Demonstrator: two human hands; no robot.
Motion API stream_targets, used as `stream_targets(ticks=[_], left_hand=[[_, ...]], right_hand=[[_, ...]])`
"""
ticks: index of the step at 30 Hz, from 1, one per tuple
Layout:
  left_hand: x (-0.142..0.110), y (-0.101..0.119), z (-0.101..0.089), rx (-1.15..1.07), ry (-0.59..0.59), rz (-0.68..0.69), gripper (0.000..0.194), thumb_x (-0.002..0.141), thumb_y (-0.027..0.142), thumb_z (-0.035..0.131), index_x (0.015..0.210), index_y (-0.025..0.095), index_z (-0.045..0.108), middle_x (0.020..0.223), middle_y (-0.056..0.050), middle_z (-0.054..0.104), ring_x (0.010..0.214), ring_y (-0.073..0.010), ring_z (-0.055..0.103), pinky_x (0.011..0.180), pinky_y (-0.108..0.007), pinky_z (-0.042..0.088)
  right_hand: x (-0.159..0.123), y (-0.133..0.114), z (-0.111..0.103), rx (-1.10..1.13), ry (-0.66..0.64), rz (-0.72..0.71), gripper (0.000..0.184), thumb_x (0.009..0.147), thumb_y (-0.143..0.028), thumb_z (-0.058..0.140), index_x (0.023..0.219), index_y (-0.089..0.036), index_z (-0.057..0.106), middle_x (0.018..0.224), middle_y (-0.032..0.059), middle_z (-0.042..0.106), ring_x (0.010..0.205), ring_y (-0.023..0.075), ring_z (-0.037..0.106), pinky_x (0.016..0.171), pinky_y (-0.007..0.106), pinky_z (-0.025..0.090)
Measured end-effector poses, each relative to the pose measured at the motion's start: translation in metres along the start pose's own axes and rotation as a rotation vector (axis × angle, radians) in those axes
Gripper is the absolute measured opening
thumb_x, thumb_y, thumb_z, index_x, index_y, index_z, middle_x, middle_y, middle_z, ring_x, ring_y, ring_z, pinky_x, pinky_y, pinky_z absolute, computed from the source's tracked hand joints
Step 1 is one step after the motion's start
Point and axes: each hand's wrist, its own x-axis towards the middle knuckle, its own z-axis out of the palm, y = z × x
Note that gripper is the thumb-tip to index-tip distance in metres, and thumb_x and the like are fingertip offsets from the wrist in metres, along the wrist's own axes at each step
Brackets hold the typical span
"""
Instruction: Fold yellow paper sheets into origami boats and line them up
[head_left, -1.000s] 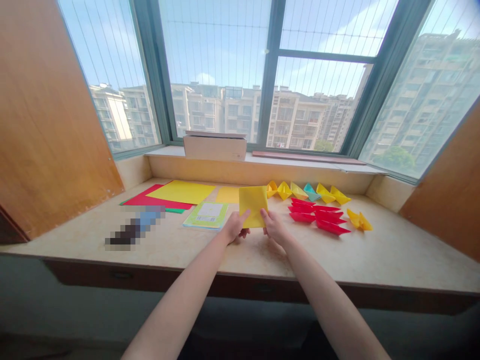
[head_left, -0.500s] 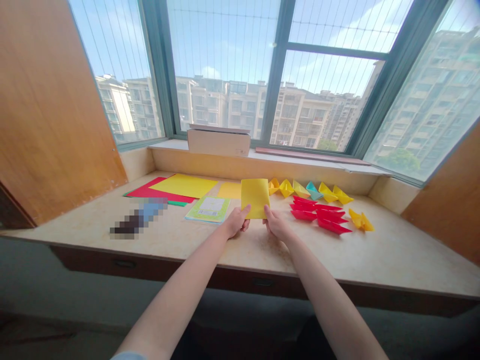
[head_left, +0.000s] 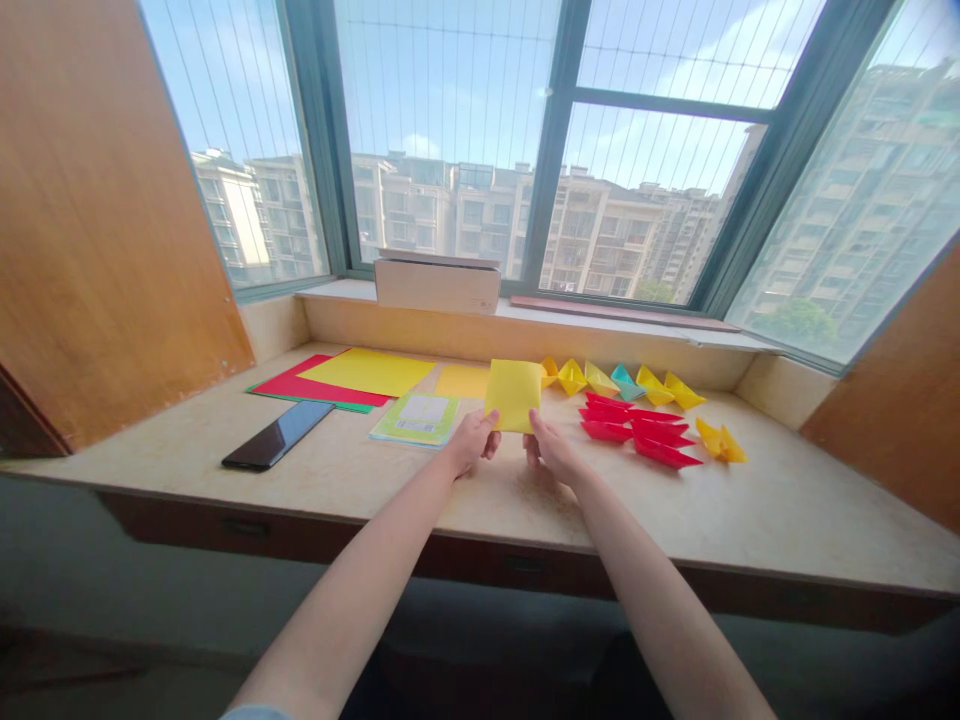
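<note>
My left hand (head_left: 472, 445) and my right hand (head_left: 550, 449) pinch the lower corners of a folded yellow paper rectangle (head_left: 514, 395), held upright just above the counter. Beyond my right hand stand paper boats: a yellow and teal row (head_left: 622, 381), a red cluster (head_left: 636, 429) and a yellow pair (head_left: 720, 441). To the left of my left hand lie a green-covered booklet (head_left: 415, 419) and a small yellow paper sheet (head_left: 463, 381). The folded paper hides part of the leftmost yellow boat.
Large yellow (head_left: 367, 372) and red (head_left: 300, 385) paper sheets lie on the stone window counter (head_left: 510, 500), with a black smartphone (head_left: 277, 436) near its front edge. A cardboard box (head_left: 436, 283) stands on the window ledge. Wooden panels flank the counter.
The folded yellow paper has risen slightly and tilted between my hands since the earliest frame. The view has shifted a little, and the phone now shows sharply.
</note>
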Motion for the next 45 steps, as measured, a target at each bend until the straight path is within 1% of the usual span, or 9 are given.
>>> stream_targets(ticks=[5, 8, 12, 17, 22, 26, 39, 43, 45], left_hand=[[-0.001, 0.004, 0.001, 0.026, 0.02, -0.017, 0.044, 0.092, 0.056, 0.043, 0.069, 0.018, 0.048, 0.045, 0.006, 0.045, 0.035, -0.0077, 0.038, 0.039, -0.021, 0.029], [-0.004, 0.007, 0.002, 0.051, 0.018, -0.041, 0.044, 0.092, 0.054, 0.042, 0.066, 0.019, 0.048, 0.043, 0.006, 0.045, 0.034, -0.0074, 0.038, 0.038, -0.02, 0.029], [-0.01, 0.008, 0.003, 0.095, -0.058, -0.101, 0.046, 0.088, 0.057, 0.05, 0.062, 0.018, 0.048, 0.041, 0.005, 0.045, 0.03, -0.0066, 0.035, 0.034, -0.019, 0.023], [-0.012, 0.004, 0.005, 0.129, -0.122, -0.145, 0.05, 0.083, 0.063, 0.052, 0.062, 0.018, 0.05, 0.039, 0.005, 0.045, 0.027, -0.0069, 0.034, 0.031, -0.019, 0.019], [-0.006, 0.003, 0.004, 0.135, -0.097, -0.106, 0.053, 0.083, 0.068, 0.049, 0.071, 0.017, 0.053, 0.044, 0.005, 0.047, 0.033, -0.0076, 0.038, 0.035, -0.019, 0.024], [-0.006, 0.002, 0.002, 0.147, -0.15, -0.104, 0.054, 0.081, 0.068, 0.054, 0.072, 0.015, 0.056, 0.045, 0.005, 0.046, 0.036, -0.0072, 0.037, 0.037, -0.02, 0.022], [-0.003, -0.001, -0.001, 0.147, -0.216, -0.135, 0.055, 0.076, 0.068, 0.062, 0.07, 0.013, 0.061, 0.045, 0.003, 0.048, 0.036, -0.008, 0.039, 0.035, -0.02, 0.02], [-0.006, 0.006, 0.0, 0.053, -0.162, -0.102, 0.054, 0.077, 0.068, 0.06, 0.073, 0.014, 0.057, 0.047, 0.008, 0.041, 0.036, -0.0039, 0.028, 0.037, -0.019, 0.017], [-0.007, 0.01, 0.002, 0.003, -0.147, -0.077, 0.052, 0.075, 0.066, 0.063, 0.08, 0.015, 0.057, 0.053, 0.007, 0.044, 0.039, -0.0044, 0.033, 0.038, -0.018, 0.024]], right_hand=[[0.003, 0.006, -0.001, -0.029, 0.016, -0.002, 0.069, 0.084, -0.08, 0.037, 0.054, -0.02, 0.053, 0.029, -0.0051, 0.036, 0.027, 0.0094, 0.032, 0.033, 0.023, 0.024], [0.005, 0.005, -0.002, 0.003, 0.057, -0.041, 0.069, 0.081, -0.08, 0.042, 0.056, -0.018, 0.057, 0.032, -0.0031, 0.042, 0.029, 0.0101, 0.038, 0.034, 0.023, 0.028], [0.009, 0.001, -0.008, 0.134, 0.113, -0.1, 0.073, 0.087, -0.079, 0.029, 0.088, -0.017, 0.067, 0.061, 0.0054, 0.068, 0.044, 0.0155, 0.058, 0.041, 0.026, 0.043], [0.011, 0.001, -0.013, 0.266, 0.154, -0.142, 0.063, 0.086, -0.073, 0.045, 0.114, -0.02, 0.063, 0.088, 0.0085, 0.075, 0.075, 0.0241, 0.072, 0.057, 0.031, 0.055], [0.009, 0.0, -0.007, 0.334, 0.146, -0.149, 0.061, 0.083, -0.072, 0.05, 0.103, -0.017, 0.069, 0.09, 0.0104, 0.076, 0.082, 0.0278, 0.073, 0.065, 0.036, 0.058], [0.01, -0.005, -0.01, 0.37, 0.23, -0.174, 0.061, 0.084, -0.074, 0.047, 0.096, -0.019, 0.07, 0.091, 0.0095, 0.076, 0.082, 0.0262, 0.072, 0.068, 0.035, 0.058], [0.014, -0.008, -0.018, 0.371, 0.486, -0.233, 0.052, 0.078, -0.07, 0.058, 0.075, -0.018, 0.063, 0.071, 0.0046, 0.071, 0.06, 0.0193, 0.063, 0.053, 0.028, 0.048], [0.02, -0.004, -0.019, 0.397, 0.586, -0.251, 0.052, 0.081, -0.071, 0.054, 0.08, -0.019, 0.062, 0.08, 0.0061, 0.072, 0.071, 0.0212, 0.066, 0.059, 0.029, 0.05], [0.024, -0.003, -0.019, 0.428, 0.627, -0.248, 0.055, 0.085, -0.071, 0.045, 0.09, -0.02, 0.062, 0.092, 0.0081, 0.073, 0.082, 0.0229, 0.068, 0.066, 0.031, 0.052]])
